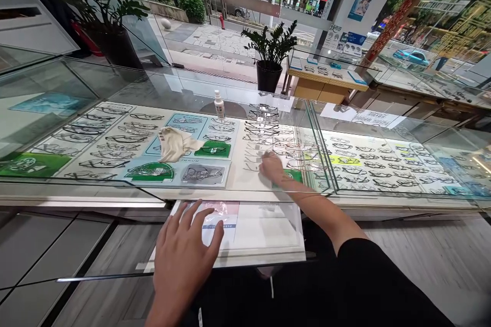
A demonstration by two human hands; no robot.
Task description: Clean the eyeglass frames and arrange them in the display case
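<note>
My left hand (187, 245) is open, fingers spread, above the left part of a white pulled-out drawer (268, 230) below the counter. It holds nothing. My right hand (271, 164) reaches forward to the glass display counter, its fingers closed. What is in them, if anything, is hidden. Just left of those fingers lie the thin, pale frames of the nearest eyeglasses (251, 161) in a column. Darker eyeglasses (261, 127) continue that column toward the back. A green card (293, 174) shows beside my right wrist.
A crumpled beige cloth (172, 144) and a small white spray bottle (219, 104) are at the counter's middle left. Several rows of eyeglasses (378, 166) fill the right side. Upright glass edges (324, 148) stand right of my right hand. A potted plant (269, 74) is behind.
</note>
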